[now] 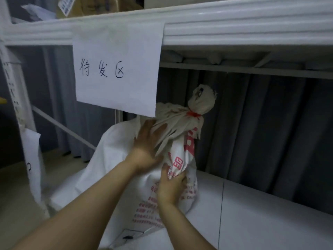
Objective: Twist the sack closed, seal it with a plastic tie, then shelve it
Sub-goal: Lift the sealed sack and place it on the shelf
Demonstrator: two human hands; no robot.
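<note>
- A white paper sign (117, 69) hangs from the front bar of the shelf (234, 27). Three big characters are written on it by hand in dark pen: 待发区.
- The sack (180, 159) has red print down its side. There are big red block characters higher up and rows of small red lines lower down. It is all crumpled and blurry, so it cannot be read.
- A sticker (66, 5) with blue print is on the cardboard box (79, 9) up on the shelf. The print is too small to read.
- A white sheet (32, 156) hangs at the left post. It has one dark mark, a bit like a 2, but it is too unclear to tell.
</note>
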